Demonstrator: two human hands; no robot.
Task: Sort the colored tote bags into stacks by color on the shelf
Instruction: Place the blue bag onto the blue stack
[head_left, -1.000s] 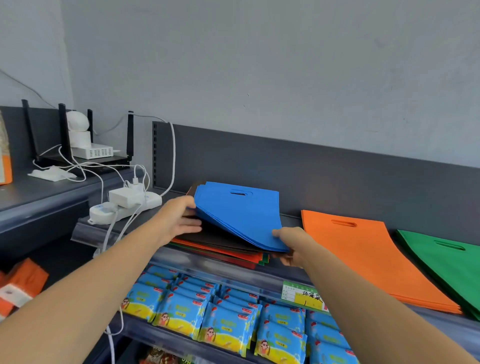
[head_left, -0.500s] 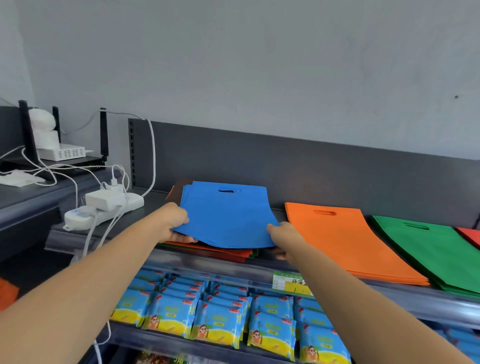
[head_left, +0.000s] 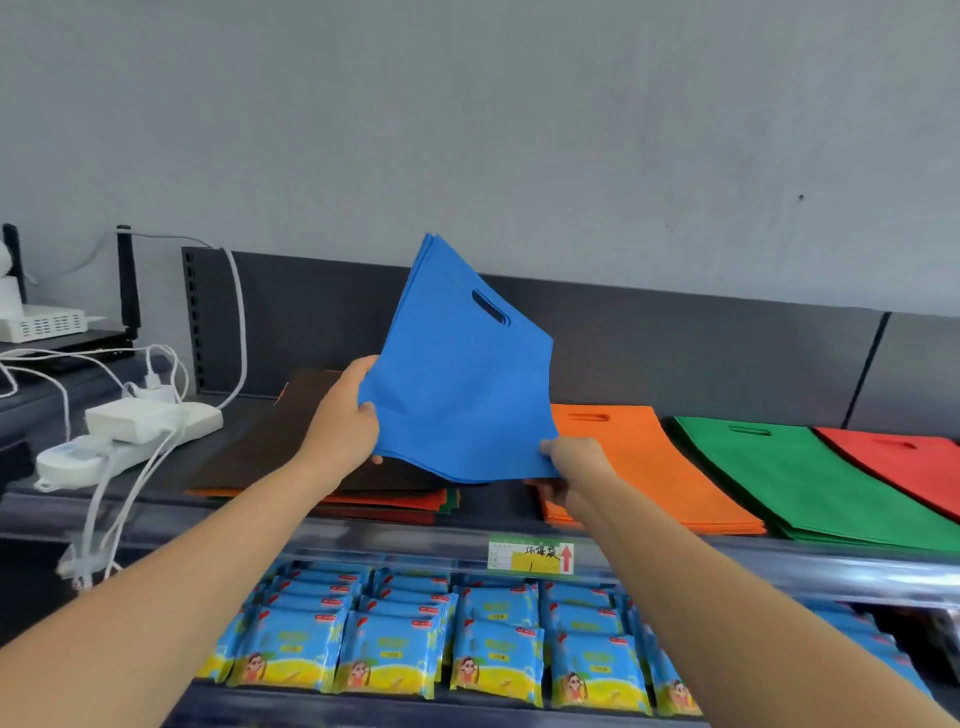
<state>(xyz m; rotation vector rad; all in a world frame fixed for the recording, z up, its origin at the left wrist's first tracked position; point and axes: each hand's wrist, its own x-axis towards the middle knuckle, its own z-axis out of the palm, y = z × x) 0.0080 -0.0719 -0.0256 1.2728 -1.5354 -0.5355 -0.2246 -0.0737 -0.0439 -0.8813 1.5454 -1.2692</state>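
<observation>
Now — change: half a second back the blue tote bags (head_left: 457, 384) lay flat on the mixed pile (head_left: 311, 467); you have them lifted clear and tilted up, handle cut-out toward the wall.
Left hand: your left hand (head_left: 343, 423) is closed on the lower left edge of the blue bundle, thumb on the front face, fingers behind.
Right hand: your right hand (head_left: 574, 462) pinches the lower right corner, thumb on top; the fingers underneath are hidden.
Bundle: several blue layers show at the top corner — more than one bag, count not readable.
Meaning: blue is off the unsorted pile, so a dark brown bag is its top sheet; judged from this, the next need is a bare patch of shelf (head_left: 493, 499) for a blue stack.
Sorted stacks: orange stack (head_left: 649, 467) just right of your right hand, green stack (head_left: 800, 478) next, red stack (head_left: 904, 467) last.
Hidden: the red stack is cut off by the frame edge; the colours under the brown sheet show only as thin orange, red and green edges.
Hard to read: shelf tag (head_left: 531, 557) writing is unclear.
</observation>
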